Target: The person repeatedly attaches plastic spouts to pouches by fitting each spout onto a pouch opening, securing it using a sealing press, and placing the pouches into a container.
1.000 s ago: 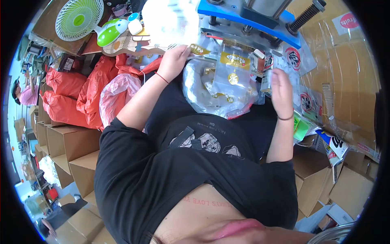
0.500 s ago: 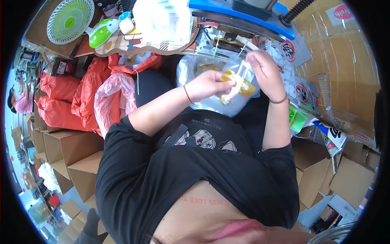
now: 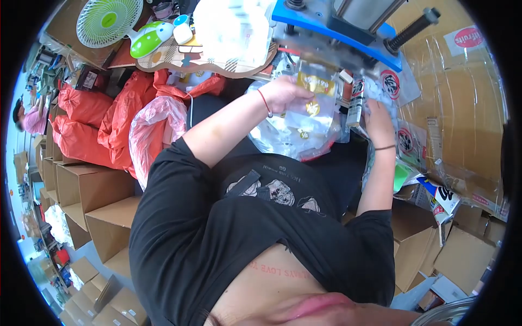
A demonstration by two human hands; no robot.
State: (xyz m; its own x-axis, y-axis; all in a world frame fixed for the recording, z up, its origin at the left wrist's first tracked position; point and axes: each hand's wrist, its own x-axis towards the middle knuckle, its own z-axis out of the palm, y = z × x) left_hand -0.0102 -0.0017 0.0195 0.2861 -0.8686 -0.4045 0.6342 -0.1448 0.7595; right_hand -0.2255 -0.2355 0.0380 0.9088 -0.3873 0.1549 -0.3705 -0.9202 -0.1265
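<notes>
My left hand (image 3: 287,94) is closed on the edge of a clear plastic bag (image 3: 318,103) with gold printing, thumb and fingers pinching its left side. The bag hangs over a larger clear bag (image 3: 277,136) on my lap, which holds more gold-printed bags. On the right, my right hand (image 3: 379,124) reaches among small white packets (image 3: 380,89), beside a white and black printed packet (image 3: 355,103). Its fingertips are partly hidden, so I cannot tell whether they grip anything.
A blue-plated press (image 3: 337,30) stands ahead over the work surface. Ahead to the left are a green and white fan (image 3: 109,20) and a patterned board (image 3: 217,64). Red plastic bags (image 3: 87,142) lie left, above open cartons (image 3: 111,212). A large taped carton (image 3: 462,108) is on the right.
Half a second ago both hands were near each other at the bag, with a small white strip between them. Now my right hand has moved away to the white packets; my left hand still grips the bag.
</notes>
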